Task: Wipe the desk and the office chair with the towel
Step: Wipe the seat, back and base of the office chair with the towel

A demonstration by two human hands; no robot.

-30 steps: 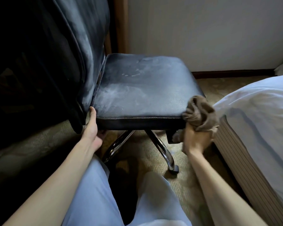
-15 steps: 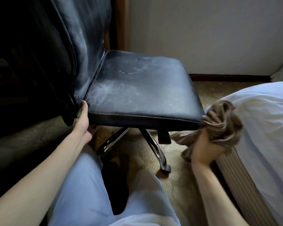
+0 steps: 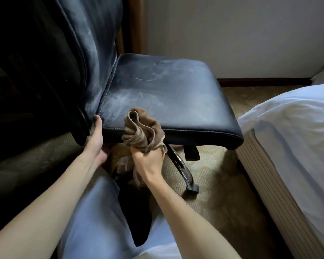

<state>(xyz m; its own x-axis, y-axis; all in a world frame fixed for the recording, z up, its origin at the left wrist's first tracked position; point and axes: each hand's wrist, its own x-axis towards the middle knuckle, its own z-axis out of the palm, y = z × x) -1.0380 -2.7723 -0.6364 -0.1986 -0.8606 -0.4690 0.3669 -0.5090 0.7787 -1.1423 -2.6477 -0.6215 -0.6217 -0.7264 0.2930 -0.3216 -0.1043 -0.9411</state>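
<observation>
Gripping bunched towel [image 3: 142, 133] in right hand [image 3: 148, 161], against office chair [image 3: 166, 94] seat edge; clamping seat corner with left hand [image 3: 95, 139], just beside. Risks: losing left grip, so swivelling chair away; snagging hanging towel tail on chrome leg [image 3: 181, 167] below right hand.

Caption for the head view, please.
The right hand grips a bunched towel at the near edge of the chair seat; the left hand holds its corner.

Brown towel [image 3: 142, 131] bunched, against near edge of chair [image 3: 166, 90] seat, left of centre. Chair dark leather, upright, pale dusty smears on seat and backrest.
</observation>
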